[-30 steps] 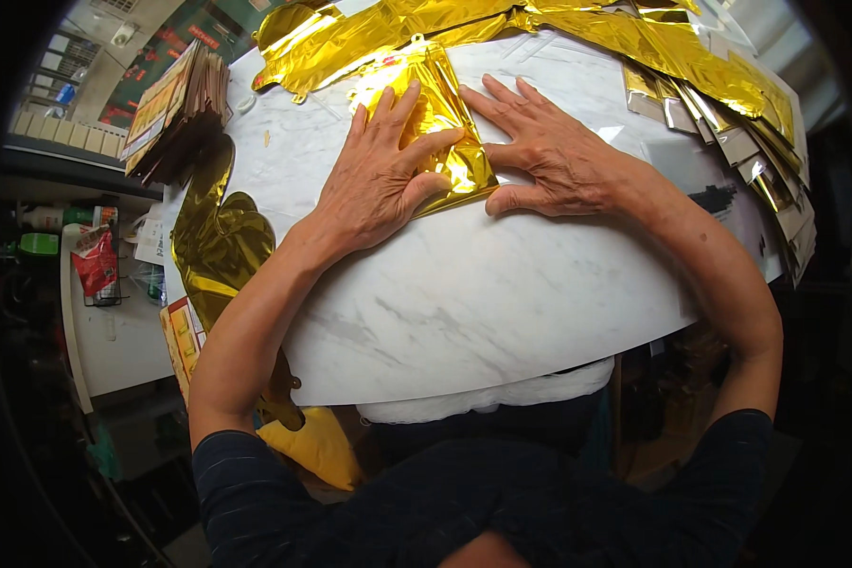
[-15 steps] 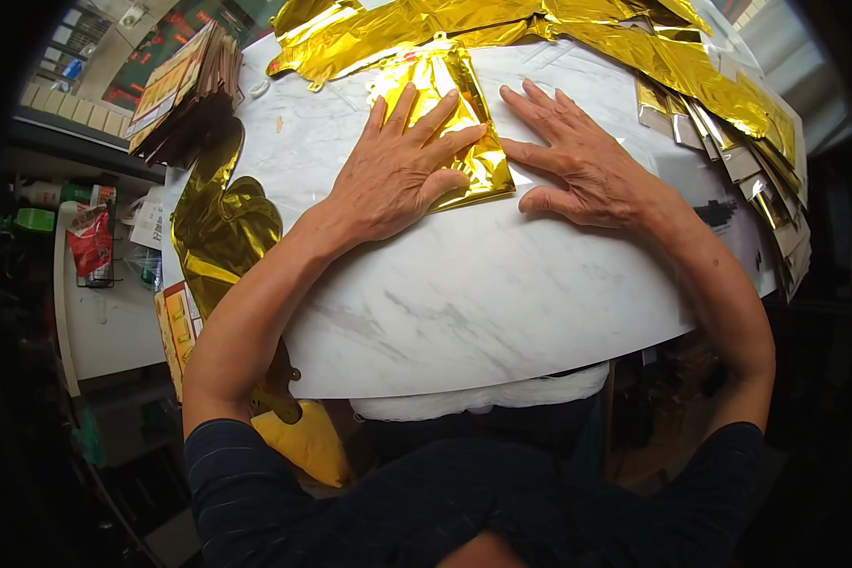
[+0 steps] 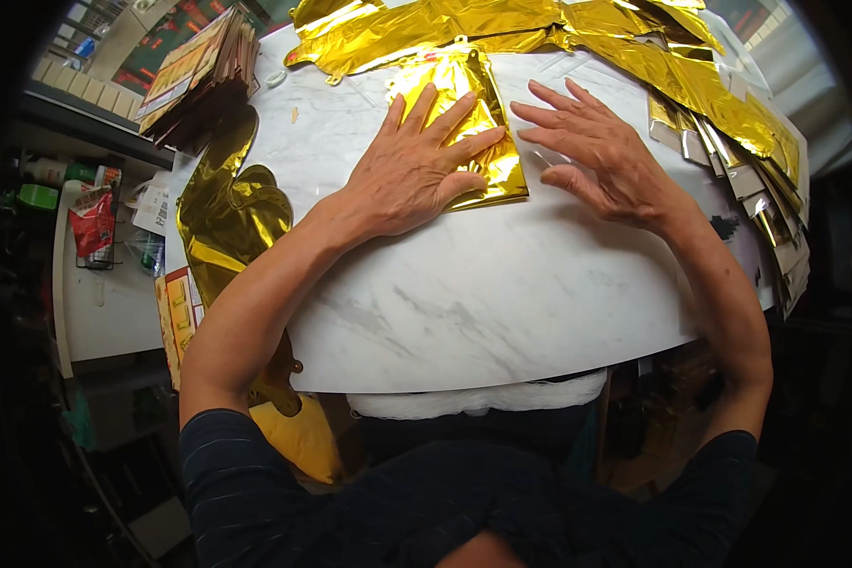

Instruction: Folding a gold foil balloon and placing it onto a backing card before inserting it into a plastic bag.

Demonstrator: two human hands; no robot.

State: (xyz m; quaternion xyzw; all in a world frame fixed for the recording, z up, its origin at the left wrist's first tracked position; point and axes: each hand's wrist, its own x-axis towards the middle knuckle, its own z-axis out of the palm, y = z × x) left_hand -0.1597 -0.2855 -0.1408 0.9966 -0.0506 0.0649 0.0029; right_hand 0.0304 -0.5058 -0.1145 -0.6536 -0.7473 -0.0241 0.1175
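A folded gold foil sheet (image 3: 501, 170), likely a flat foil balloon with small tabs at its far edge, lies on the white marbled table (image 3: 483, 303). My left hand (image 3: 418, 166) rests flat on it with the fingers spread, hiding much of its left part. To the right of the foil, my right hand (image 3: 601, 156) hovers over the tabletop with its fingers apart and nothing in them. Its fingertips are close to the foil's right edge but do not touch it.
Long gold foil pieces (image 3: 445, 30) stretch along the far side. A stack of printed cards (image 3: 199, 71) stands at the far left, above another crumpled gold foil piece (image 3: 227, 213). Flat foil-and-card packs (image 3: 765, 204) fan out at the right edge. A yellow bag (image 3: 298, 440) sits below the table.
My right hand has lifted from the table beside the foil and tilted onto its edge. My left hand stays flat on the foil. The whole view has shifted slightly.
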